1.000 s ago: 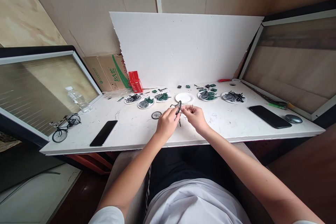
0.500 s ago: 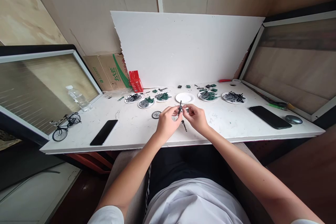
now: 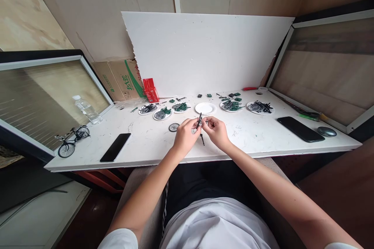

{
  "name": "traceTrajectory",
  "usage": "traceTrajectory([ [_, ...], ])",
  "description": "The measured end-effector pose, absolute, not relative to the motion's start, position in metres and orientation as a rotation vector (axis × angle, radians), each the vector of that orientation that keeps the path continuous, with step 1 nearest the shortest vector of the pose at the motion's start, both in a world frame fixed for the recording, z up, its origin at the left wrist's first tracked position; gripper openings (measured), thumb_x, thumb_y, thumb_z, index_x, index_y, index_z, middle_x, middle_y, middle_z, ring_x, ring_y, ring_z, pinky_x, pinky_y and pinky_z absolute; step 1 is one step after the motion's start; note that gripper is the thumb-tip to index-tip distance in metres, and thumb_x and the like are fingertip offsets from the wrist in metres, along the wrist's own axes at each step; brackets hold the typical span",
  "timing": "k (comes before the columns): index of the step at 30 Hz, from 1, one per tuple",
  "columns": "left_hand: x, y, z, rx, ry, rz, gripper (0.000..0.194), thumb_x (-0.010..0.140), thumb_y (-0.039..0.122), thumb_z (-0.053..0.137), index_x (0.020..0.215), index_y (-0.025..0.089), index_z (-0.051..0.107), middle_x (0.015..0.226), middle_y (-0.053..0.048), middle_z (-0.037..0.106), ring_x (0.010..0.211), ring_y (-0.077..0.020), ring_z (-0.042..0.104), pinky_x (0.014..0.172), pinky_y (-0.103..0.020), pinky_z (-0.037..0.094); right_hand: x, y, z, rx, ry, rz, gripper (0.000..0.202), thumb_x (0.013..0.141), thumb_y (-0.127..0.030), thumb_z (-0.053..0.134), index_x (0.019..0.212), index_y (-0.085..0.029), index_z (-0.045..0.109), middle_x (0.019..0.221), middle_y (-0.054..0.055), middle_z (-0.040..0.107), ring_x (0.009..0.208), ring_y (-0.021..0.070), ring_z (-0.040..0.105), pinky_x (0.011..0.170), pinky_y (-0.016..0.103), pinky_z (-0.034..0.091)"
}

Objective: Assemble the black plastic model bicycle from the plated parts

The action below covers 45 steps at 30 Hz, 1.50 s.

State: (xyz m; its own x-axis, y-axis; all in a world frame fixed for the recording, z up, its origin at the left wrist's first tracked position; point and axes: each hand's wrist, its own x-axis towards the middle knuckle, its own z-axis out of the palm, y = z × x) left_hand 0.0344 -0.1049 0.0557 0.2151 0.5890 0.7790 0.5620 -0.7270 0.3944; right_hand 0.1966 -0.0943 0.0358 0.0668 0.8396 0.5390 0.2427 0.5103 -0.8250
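Observation:
Over the front middle of the white table, my left hand [image 3: 187, 135] pinches a small dark bicycle part [image 3: 199, 120], which stands up between its fingertips. My right hand [image 3: 215, 130] meets it from the right, its fingers pressed together at the same part; whether they hold a separate small piece is too small to tell. A thin black piece [image 3: 202, 139] sticks out below the hands. To the left of my left hand a small spoked wheel [image 3: 173, 127] lies flat. Behind the hands is a white paper plate [image 3: 205, 108].
Plates of black parts [image 3: 147, 109], green parts [image 3: 231, 106] and more black parts [image 3: 260, 107] line the back. A model bicycle [image 3: 73, 140], bottle [image 3: 87, 109] and phone [image 3: 115, 147] are left; another phone [image 3: 300, 129] and a mouse [image 3: 326, 131] are right.
The held dark part has tilted slightly, and the thin black piece below the hands has swung a little left. My right hand has shifted slightly left, closer to my left hand.

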Motion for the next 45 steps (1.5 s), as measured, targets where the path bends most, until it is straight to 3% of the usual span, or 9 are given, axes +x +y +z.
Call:
traceTrajectory([
  [9, 0.029, -0.101, 0.055, 2.748, 1.223, 1.590, 0.026, 0.101, 0.020, 0.060, 0.126, 0.019, 0.070, 0.102, -0.009, 0.076, 0.090, -0.0204, 0.075, 0.083, -0.031, 0.063, 0.192, -0.103, 0.043, -0.983, -1.455, 0.657, 0.052, 0.094, -0.067, 0.060, 0.092, -0.017, 0.069, 0.060, -0.004, 0.032, 0.056, 0.0122, 0.030, 0.054, 0.025, 0.032],
  [13, 0.030, -0.101, 0.058, 2.594, 1.172, 1.640, 0.024, 0.098, 0.020, 0.065, 0.121, 0.019, 0.071, 0.099, -0.008, 0.075, 0.085, -0.0181, 0.075, 0.083, -0.030, 0.063, 0.195, -0.101, 0.037, -0.978, -1.536, 0.404, 0.047, 0.100, -0.060, 0.055, 0.099, -0.017, 0.071, 0.057, -0.005, 0.035, 0.052, 0.0117, 0.032, 0.055, 0.025, 0.032],
  [21, 0.035, -0.105, 0.059, 2.391, 1.199, 1.651, 0.018, 0.090, 0.016, 0.069, 0.107, 0.020, 0.075, 0.090, -0.004, 0.074, 0.071, -0.0151, 0.070, 0.074, -0.028, 0.063, 0.208, -0.086, 0.026, -0.992, -1.793, -0.149, 0.037, 0.107, -0.042, 0.046, 0.105, -0.019, 0.075, 0.063, 0.002, 0.062, 0.052, 0.0128, 0.051, 0.056, 0.024, 0.035],
  [28, 0.035, -0.102, 0.054, 2.411, 1.264, 1.625, 0.009, 0.088, 0.014, 0.067, 0.087, 0.021, 0.073, 0.079, -0.003, 0.070, 0.067, -0.0151, 0.064, 0.069, -0.028, 0.059, 0.210, -0.083, 0.023, -1.004, -1.879, -0.207, 0.036, 0.108, -0.039, 0.046, 0.107, -0.019, 0.076, 0.060, 0.002, 0.062, 0.051, 0.0125, 0.053, 0.055, 0.024, 0.034],
  [39, 0.035, -0.103, 0.057, 2.423, 1.289, 1.577, 0.010, 0.084, 0.012, 0.069, 0.080, 0.021, 0.069, 0.073, -0.001, 0.066, 0.064, -0.0146, 0.061, 0.064, -0.026, 0.053, 0.212, -0.080, 0.020, -0.964, -1.860, -0.241, 0.030, 0.107, -0.038, 0.051, 0.103, -0.019, 0.075, 0.063, 0.002, 0.064, 0.053, 0.0120, 0.054, 0.055, 0.024, 0.033],
  [45, 0.035, -0.103, 0.058, 2.384, 1.236, 1.564, 0.012, 0.082, 0.009, 0.068, 0.082, 0.021, 0.070, 0.076, -0.002, 0.071, 0.066, -0.0156, 0.065, 0.064, -0.026, 0.057, 0.213, -0.078, 0.020, -0.968, -1.862, -0.214, 0.028, 0.106, -0.036, 0.052, 0.104, -0.019, 0.074, 0.062, 0.002, 0.063, 0.051, 0.0118, 0.053, 0.054, 0.024, 0.033],
])
